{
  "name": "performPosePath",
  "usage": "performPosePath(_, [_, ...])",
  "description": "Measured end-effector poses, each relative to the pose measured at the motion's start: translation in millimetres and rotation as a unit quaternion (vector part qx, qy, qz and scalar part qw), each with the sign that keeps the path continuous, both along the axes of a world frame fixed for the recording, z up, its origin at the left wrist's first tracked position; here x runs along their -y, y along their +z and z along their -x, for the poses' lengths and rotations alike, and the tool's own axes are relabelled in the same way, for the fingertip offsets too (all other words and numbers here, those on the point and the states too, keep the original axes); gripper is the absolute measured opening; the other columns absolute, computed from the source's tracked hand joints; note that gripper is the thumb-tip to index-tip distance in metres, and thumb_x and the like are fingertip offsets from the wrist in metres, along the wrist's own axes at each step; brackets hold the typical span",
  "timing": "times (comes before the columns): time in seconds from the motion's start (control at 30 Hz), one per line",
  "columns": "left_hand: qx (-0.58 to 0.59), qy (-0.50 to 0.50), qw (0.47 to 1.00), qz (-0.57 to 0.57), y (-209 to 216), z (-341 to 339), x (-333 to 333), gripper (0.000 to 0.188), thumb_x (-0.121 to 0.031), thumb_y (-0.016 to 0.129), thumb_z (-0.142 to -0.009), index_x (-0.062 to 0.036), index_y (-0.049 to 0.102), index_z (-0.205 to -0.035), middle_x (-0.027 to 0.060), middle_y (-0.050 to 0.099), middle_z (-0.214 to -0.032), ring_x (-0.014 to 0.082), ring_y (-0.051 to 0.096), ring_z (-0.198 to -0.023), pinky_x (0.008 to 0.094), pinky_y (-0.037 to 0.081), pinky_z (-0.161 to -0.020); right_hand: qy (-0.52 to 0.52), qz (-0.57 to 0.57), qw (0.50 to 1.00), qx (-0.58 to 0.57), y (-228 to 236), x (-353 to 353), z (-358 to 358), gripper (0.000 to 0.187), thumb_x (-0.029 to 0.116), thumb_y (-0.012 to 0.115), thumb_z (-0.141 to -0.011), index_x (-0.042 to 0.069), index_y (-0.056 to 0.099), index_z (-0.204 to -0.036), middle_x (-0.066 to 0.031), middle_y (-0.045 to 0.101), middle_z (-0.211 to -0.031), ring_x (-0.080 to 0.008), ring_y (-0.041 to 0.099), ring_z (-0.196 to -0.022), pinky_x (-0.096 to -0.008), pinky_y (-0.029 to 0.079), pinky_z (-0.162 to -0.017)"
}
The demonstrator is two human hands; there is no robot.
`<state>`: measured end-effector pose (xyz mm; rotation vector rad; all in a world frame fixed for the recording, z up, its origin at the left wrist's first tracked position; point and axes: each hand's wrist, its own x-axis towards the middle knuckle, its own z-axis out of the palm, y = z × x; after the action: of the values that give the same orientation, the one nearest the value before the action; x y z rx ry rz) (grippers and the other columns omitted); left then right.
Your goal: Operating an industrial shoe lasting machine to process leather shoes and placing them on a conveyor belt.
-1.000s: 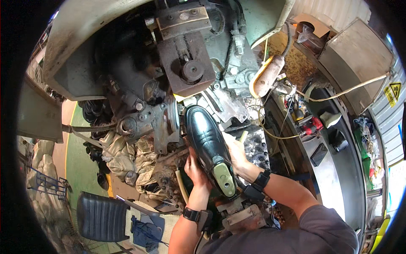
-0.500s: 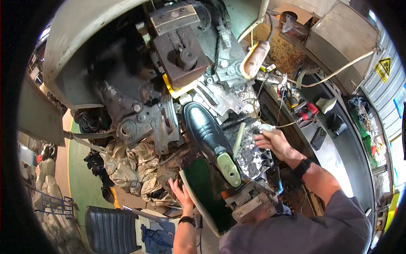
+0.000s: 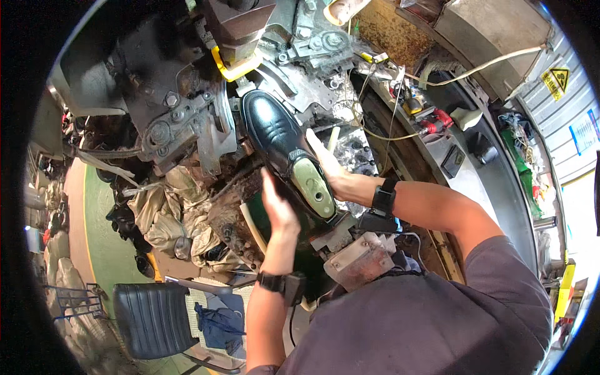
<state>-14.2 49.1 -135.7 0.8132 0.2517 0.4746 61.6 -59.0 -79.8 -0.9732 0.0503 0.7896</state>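
A black leather shoe (image 3: 270, 131) sits on a pale green last (image 3: 312, 184), toe pointing to the far left, in the middle of a grimy metal machine (image 3: 178, 115). Along the shoe's right side lies my right hand (image 3: 330, 164), fingers stretched flat beside the leather and apparently touching it. On the other side, near the heel, my left hand (image 3: 279, 209) is held upright with straight fingers; whether it touches the shoe is hard to tell. A yellow-edged machine part (image 3: 234, 67) is just beyond the toe. A pale green stick (image 3: 334, 139) stands right of my right hand.
A dirty metal block (image 3: 361, 261) is close to my body. On the right, a bench (image 3: 481, 215) carries a red tool (image 3: 436, 122) and a dark flat device (image 3: 453, 161). Cloth bundles (image 3: 169, 206) lie left of the machine, with a black chair (image 3: 153, 319) nearer.
My right hand has moved left from the metal plate to the shoe's side. My left hand has come up from the green-lined tray's edge toward the heel. The whole view has shifted.
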Motion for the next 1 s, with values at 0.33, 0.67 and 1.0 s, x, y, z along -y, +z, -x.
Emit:
performPosePath(0.33, [-0.065, -0.024, 0.986, 0.151, 47.0, -22.4, 9.8, 0.063, -0.06, 0.042, -0.106, -0.0099, 0.058, -0.141, 0.0088, 0.067, -0.133, 0.0282, 0.067, -0.116, 0.0426, 0.053, -0.104, -0.059, -0.049, 0.997, -0.018, -18.3, -6.8, 9.4, 0.058, 0.053, 0.032, -0.11, 0.009, 0.062, -0.135, -0.0101, 0.07, -0.127, -0.0211, 0.065, -0.11, -0.0362, 0.049, -0.103])
performPosePath(0.67, [-0.125, 0.217, 0.952, -0.175, 63.0, -14.6, -0.1, 0.041, -0.015, 0.057, -0.104, 0.0041, 0.054, -0.14, 0.0095, 0.063, -0.118, 0.0188, 0.058, -0.104, 0.0369, 0.047, -0.097, -0.081, 0.206, 0.952, 0.212, 3.0, 41.9, 3.3, 0.049, 0.04, 0.063, -0.102, -0.001, 0.059, -0.129, -0.0139, 0.069, -0.111, -0.0211, 0.062, -0.099, -0.0361, 0.05, -0.091])
performPosePath(1.0, [0.489, -0.443, 0.72, -0.215, 234.2, 85.5, 150.0, 0.048, -0.013, 0.073, -0.088, -0.0129, 0.061, -0.134, 0.0079, 0.069, -0.085, 0.0207, 0.063, -0.067, 0.0359, 0.053, -0.066, -0.167, 0.243, 0.933, 0.205, -22.0, 286.6, 20.8, 0.029, 0.011, 0.07, -0.097, -0.006, 0.067, -0.121, -0.0059, 0.07, -0.085, -0.0131, 0.068, -0.072, -0.0293, 0.059, -0.065])
